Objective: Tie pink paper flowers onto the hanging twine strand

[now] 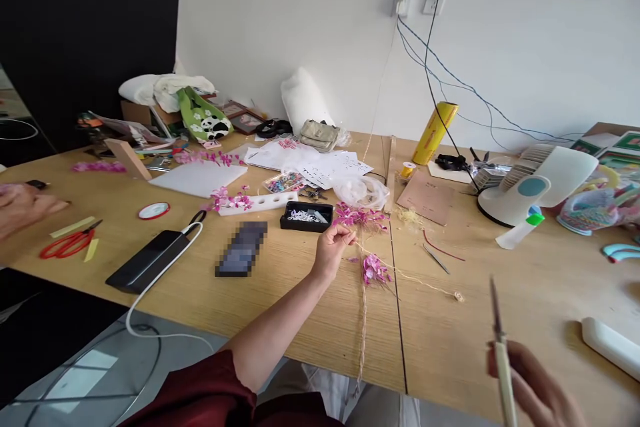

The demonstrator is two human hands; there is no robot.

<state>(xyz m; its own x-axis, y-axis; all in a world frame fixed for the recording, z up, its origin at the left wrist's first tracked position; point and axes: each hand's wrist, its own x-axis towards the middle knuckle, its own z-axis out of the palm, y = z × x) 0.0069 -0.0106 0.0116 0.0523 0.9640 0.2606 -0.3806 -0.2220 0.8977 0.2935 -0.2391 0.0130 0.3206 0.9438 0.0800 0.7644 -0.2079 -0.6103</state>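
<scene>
A pale wooden table (280,310) stands against a white wall (310,20), apparently daylit.

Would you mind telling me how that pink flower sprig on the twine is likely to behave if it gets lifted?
The pink flower sprig looks light and flimsy, so it would probably flop. Its thin petals seem easy to crush. The twine it sits on hangs limp over the table edge, so it would likely dangle from the left hand.

Left hand (331,248) pinches a pink flower sprig (361,217); right hand (537,388) grips scissors (500,340).
</scene>
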